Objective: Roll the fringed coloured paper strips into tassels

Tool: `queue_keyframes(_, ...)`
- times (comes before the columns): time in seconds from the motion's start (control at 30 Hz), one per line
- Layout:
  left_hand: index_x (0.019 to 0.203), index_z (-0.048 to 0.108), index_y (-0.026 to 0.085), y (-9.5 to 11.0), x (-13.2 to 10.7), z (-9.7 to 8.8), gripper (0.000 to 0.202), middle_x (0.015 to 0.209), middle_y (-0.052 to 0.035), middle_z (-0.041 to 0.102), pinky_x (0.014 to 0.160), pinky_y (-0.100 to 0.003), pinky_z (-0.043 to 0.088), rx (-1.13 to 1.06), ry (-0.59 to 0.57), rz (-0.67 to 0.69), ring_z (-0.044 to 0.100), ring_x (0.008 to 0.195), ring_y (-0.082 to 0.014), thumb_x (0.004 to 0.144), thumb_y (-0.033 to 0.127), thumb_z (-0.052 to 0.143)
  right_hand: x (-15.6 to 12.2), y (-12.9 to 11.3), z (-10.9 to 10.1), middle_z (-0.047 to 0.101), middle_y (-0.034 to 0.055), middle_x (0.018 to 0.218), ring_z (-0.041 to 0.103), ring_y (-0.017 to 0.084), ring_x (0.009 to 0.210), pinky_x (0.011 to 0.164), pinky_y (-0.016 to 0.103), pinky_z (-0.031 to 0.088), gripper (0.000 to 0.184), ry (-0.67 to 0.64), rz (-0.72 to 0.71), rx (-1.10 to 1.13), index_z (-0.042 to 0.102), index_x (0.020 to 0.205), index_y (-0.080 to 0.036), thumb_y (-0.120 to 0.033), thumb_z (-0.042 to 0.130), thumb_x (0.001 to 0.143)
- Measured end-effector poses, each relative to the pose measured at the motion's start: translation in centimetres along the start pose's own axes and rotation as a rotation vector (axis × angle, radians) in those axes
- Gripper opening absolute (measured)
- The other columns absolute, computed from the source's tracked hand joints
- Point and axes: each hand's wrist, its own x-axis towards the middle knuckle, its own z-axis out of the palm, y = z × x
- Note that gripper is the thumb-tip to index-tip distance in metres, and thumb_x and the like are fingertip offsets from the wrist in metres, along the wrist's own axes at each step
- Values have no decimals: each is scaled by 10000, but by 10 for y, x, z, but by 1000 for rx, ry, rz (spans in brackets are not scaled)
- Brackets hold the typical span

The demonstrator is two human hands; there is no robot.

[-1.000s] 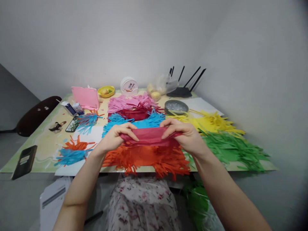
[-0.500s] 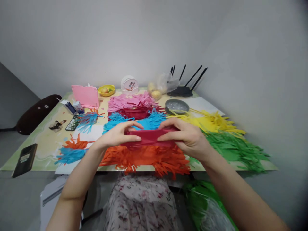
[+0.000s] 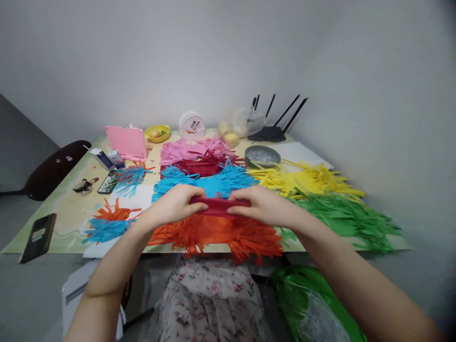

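Note:
A dark red strip of folded paper or thin fabric [image 3: 218, 207] is stretched level between my two hands. My left hand [image 3: 180, 202] pinches its left part between thumb and fingers. The right part is gripped the same way by my right hand [image 3: 258, 204]. Directly below lies a pile of orange fringed strips [image 3: 213, 230], cut at both ends. Just beyond the hands is a blue fringed pile [image 3: 210, 184], then a dark red one [image 3: 201, 166] and a pink one [image 3: 192, 148].
Yellow [image 3: 309, 180] and green [image 3: 349, 216] fringed piles lie on the right, near a grey round dish [image 3: 262, 156]. A black router [image 3: 269, 134] stands behind. Orange-and-blue tassels [image 3: 110, 228], a phone [image 3: 38, 237] and a pink tablet case [image 3: 126, 142] are on the left.
My hands have come closer together on the dark red strip, which now looks narrower from front to back. More of the blue pile shows beyond it.

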Motion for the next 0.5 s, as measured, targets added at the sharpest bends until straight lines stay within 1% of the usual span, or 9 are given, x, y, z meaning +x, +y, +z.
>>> queue_keyframes(0.03, 729, 590, 148, -1, -1, 1, 180, 648, 15, 577, 553, -215, 317, -32, 5, -4, 485, 595, -112, 854, 275, 562, 1, 1, 4, 644, -1, 643, 566, 146, 591, 567, 250, 393, 235, 24, 13, 15, 643, 716, -186, -346, 572, 873)
queue_keyframes(0.07, 721, 576, 149, -4, -2, 2, 207, 641, 16, 571, 548, -213, 326, -82, 9, -7, 488, 588, -111, 860, 300, 562, 1, 2, 7, 607, -13, 614, 530, 133, 570, 549, 242, 364, 251, 67, 23, 44, 606, 676, -185, -350, 582, 864)
queue_keyframes(0.13, 723, 551, 152, -10, -4, 6, 239, 637, 13, 583, 545, -209, 363, -242, 13, -18, 522, 579, -112, 869, 341, 561, -3, 3, 11, 577, -20, 606, 507, 122, 564, 539, 233, 353, 269, 157, 53, 151, 559, 655, -185, -369, 604, 847)
queue_keyframes(0.17, 736, 543, 154, -13, -5, 9, 242, 641, 8, 601, 551, -210, 391, -343, 20, -29, 552, 577, -116, 873, 352, 560, -6, 4, 12, 574, -20, 605, 509, 121, 558, 535, 231, 360, 271, 179, 73, 221, 552, 661, -186, -376, 605, 846)
queue_keyframes(0.23, 781, 535, 157, -19, -6, 16, 226, 641, -2, 636, 560, -222, 441, -556, 50, -57, 605, 553, -127, 873, 361, 567, -11, 4, 16, 575, -22, 599, 511, 118, 527, 516, 231, 378, 245, 208, 107, 366, 574, 710, -187, -383, 593, 855)
queue_keyframes(0.3, 866, 553, 154, -22, -6, 24, 201, 622, 1, 652, 546, -228, 463, -735, 92, -71, 617, 500, -126, 867, 353, 582, -15, 4, 20, 582, -23, 610, 507, 114, 500, 496, 232, 393, 203, 265, 124, 472, 623, 798, -183, -375, 590, 856)
queue_keyframes(0.4, 993, 596, 147, -22, -8, 34, 220, 547, 26, 625, 508, -210, 449, -884, 173, -62, 580, 432, -105, 855, 317, 604, -18, 4, 27, 600, -17, 640, 502, 106, 490, 487, 228, 401, 170, 386, 113, 560, 680, 915, -181, -309, 604, 832)
queue_keyframes(0.43, 997, 614, 145, -22, -8, 36, 214, 517, 33, 607, 515, -208, 452, -916, 198, -56, 573, 429, -100, 854, 303, 605, -19, 5, 29, 601, -15, 640, 497, 102, 487, 483, 225, 397, 163, 420, 104, 586, 692, 917, -182, -278, 602, 821)
queue_keyframes(0.5, 933, 648, 145, -21, -10, 39, 164, 466, 47, 564, 563, -220, 481, -971, 244, -37, 568, 434, -95, 851, 280, 603, -20, 6, 33, 596, -16, 627, 486, 93, 480, 475, 216, 386, 148, 466, 82, 646, 707, 874, -183, -214, 589, 790)
